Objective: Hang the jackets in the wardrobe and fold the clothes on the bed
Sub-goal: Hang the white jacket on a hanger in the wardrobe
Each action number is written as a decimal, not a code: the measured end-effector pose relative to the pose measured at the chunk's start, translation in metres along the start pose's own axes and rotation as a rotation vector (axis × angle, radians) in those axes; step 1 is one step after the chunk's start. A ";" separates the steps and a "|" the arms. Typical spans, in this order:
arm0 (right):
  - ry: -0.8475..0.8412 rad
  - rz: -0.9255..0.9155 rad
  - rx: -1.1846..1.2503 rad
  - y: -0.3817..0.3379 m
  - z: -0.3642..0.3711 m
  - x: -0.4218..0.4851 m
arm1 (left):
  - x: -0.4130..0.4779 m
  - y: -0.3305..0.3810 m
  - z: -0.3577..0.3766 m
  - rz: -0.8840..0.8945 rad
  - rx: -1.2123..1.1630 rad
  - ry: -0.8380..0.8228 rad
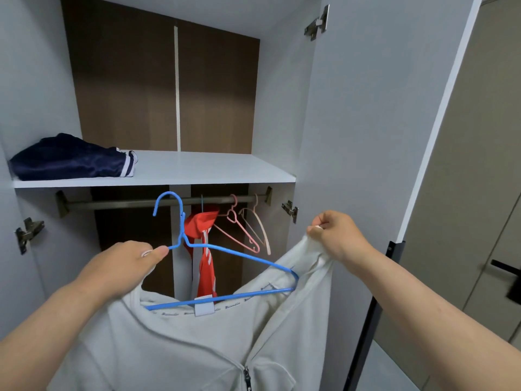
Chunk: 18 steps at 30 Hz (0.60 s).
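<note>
The white jacket (174, 348) ran off the bottom edge, so its hem and sleeves were out of sight. The blue hanger's (239, 256) left shoulder was covered by the left hand (118, 269), whose fingers were tucked out of view beneath it. The lettering on the neck tape (234, 307) was too small to read. The red garment's (204, 266) lower part sat behind the jacket. The left forearm (42, 320) and right forearm (437, 300) were cropped by the frame, and the black door handle (504, 268) was cut by the right edge.
</note>
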State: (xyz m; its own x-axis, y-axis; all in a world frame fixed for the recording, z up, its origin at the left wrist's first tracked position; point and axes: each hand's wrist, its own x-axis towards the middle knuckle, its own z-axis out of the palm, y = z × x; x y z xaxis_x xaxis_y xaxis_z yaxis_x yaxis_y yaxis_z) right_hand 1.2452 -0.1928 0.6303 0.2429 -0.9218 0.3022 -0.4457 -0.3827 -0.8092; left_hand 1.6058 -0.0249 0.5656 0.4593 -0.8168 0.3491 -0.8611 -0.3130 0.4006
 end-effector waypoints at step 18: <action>-0.216 -0.377 -0.176 -0.038 0.058 -0.051 | -0.007 0.077 0.033 0.057 -0.200 0.199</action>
State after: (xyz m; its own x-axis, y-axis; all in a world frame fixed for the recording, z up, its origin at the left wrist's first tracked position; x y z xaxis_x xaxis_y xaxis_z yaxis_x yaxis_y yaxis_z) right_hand 1.2993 -0.1277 0.6166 0.5817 -0.6892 0.4321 -0.4263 -0.7106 -0.5597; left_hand 1.5290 -0.0595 0.5664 0.4620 -0.7130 0.5274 -0.8359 -0.1514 0.5276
